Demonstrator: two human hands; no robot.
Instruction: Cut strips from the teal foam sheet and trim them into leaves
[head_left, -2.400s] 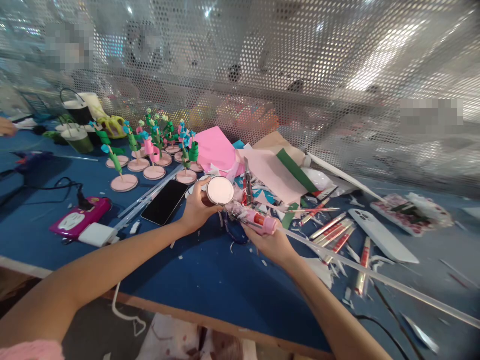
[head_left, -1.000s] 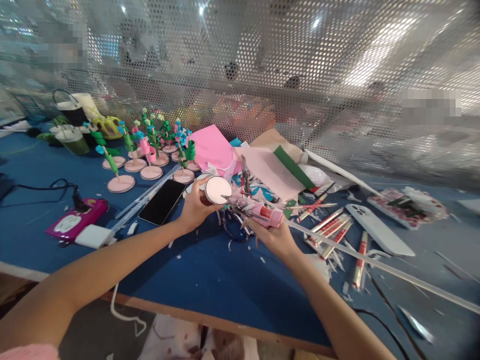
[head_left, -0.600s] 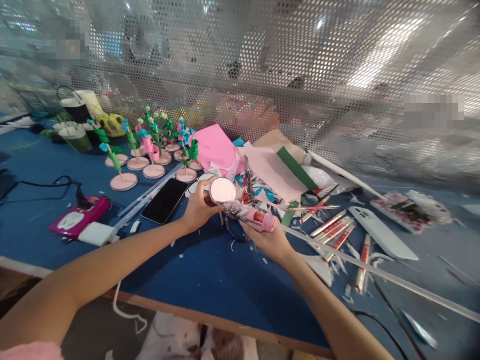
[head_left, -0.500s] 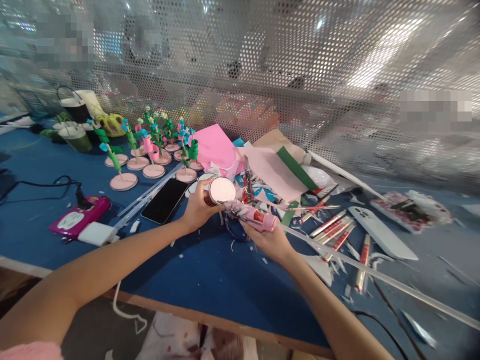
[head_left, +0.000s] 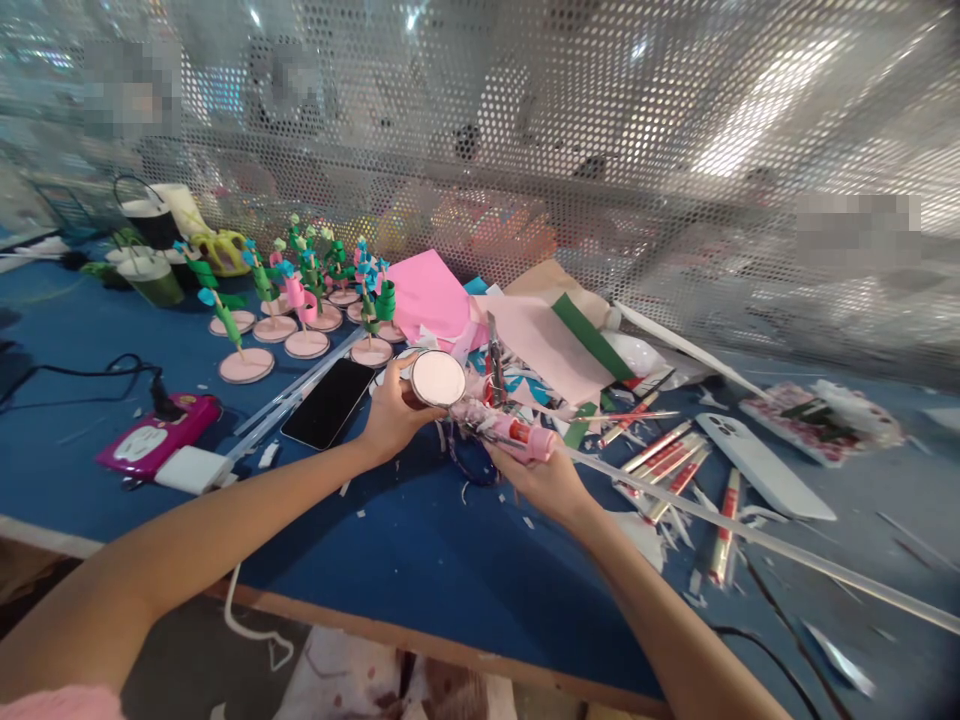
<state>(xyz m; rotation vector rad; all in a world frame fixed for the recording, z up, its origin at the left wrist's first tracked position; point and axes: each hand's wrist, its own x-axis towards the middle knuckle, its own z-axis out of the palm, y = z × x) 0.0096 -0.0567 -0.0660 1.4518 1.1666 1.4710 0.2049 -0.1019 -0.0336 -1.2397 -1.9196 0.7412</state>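
Observation:
My left hand [head_left: 395, 408] is closed round the edge of a round disc [head_left: 439, 379], whose pale pink face is tilted up toward me. In my right hand [head_left: 545, 482] is a pink hot glue gun [head_left: 529, 438], its front end close to the lower right rim of the disc. Whether the nozzle touches the disc I cannot tell. A long translucent glue stick [head_left: 697, 515] runs out of the gun's back toward the lower right. Just behind the disc, another pale disc [head_left: 409, 353] lies partly hidden on the blue table [head_left: 420, 560].
Several paper flowers on pink round bases [head_left: 246, 366] stand at the left. Nearby lie a black phone [head_left: 328, 403] and a magenta power strip [head_left: 161, 435]. Paper sheets [head_left: 544, 340], scraps, red-and-white sticks [head_left: 725, 525] and a white phone [head_left: 765, 465] cover the right side.
The disc in my left hand has shifted slightly to the left, opening a little more space from the glue gun. My right hand has hardly moved.

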